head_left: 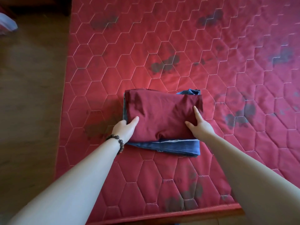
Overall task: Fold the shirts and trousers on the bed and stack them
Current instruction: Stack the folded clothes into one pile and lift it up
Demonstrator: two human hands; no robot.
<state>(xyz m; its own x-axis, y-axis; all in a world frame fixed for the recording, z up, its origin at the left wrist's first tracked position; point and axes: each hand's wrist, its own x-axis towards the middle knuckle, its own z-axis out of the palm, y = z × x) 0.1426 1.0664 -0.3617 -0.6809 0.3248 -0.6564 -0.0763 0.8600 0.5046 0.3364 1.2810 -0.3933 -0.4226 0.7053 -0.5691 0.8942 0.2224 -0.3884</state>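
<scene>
A folded dark red garment [162, 114] lies on top of folded blue jeans [177, 146] in a small stack on the red quilted bed [178, 46]. My left hand [125, 128], with a bead bracelet on the wrist, grips the red garment's left front corner, thumb on top and fingers tucked under the edge. On the garment's right front part rests my right hand [200, 125], fingers spread and pressing down. A bit of blue denim shows behind the stack at the far right corner.
The mattress has a hexagon stitch pattern with dark patches. Its left edge borders a brown floor [32, 95], and its near edge runs along the bottom. A pale object [7, 23] lies on the floor at the far left.
</scene>
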